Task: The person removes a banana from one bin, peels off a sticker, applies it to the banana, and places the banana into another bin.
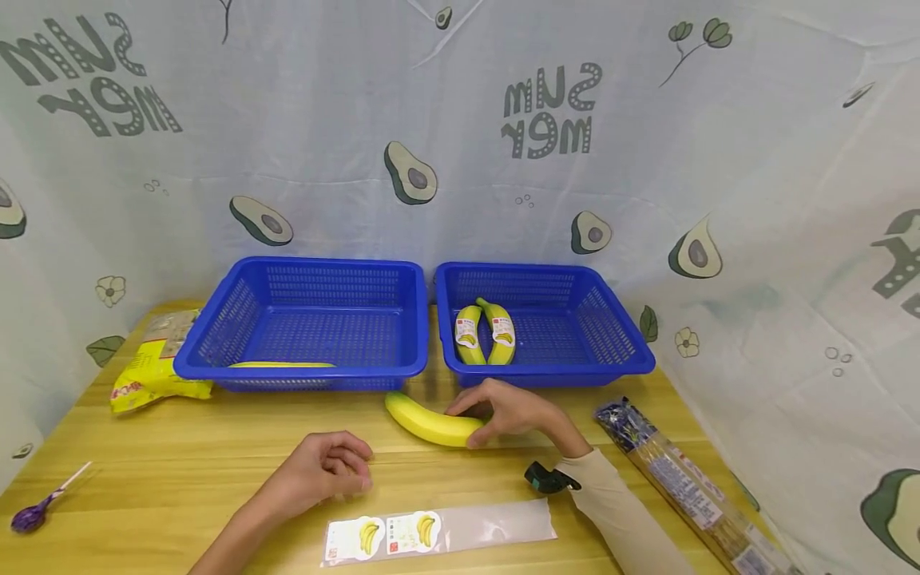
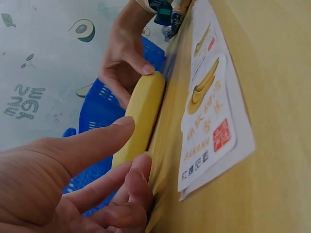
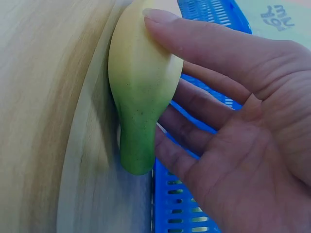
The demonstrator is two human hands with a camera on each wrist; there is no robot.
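Note:
A yellow banana (image 1: 431, 422) lies on the table in front of the baskets, its greenish tip pointing left. My right hand (image 1: 503, 411) holds it near its right end, thumb on the near side and fingers on the far side. In the right wrist view the banana's green stem end (image 3: 137, 141) shows beside the palm. My left hand (image 1: 319, 471) hovers left of the banana, apart from it, with loosely bent fingers and nothing in them. Nearest me lies a backing strip (image 1: 496, 527) bearing two banana stickers (image 1: 413, 533) at its left end.
Behind stand two blue baskets: the left one (image 1: 302, 373) contains something yellow, the right one (image 1: 553, 370) two stickered bananas (image 1: 485, 331). A yellow snack bag (image 1: 161, 363) and purple lollipop (image 1: 30, 517) lie at left, a long noodle packet (image 1: 690, 487) at right.

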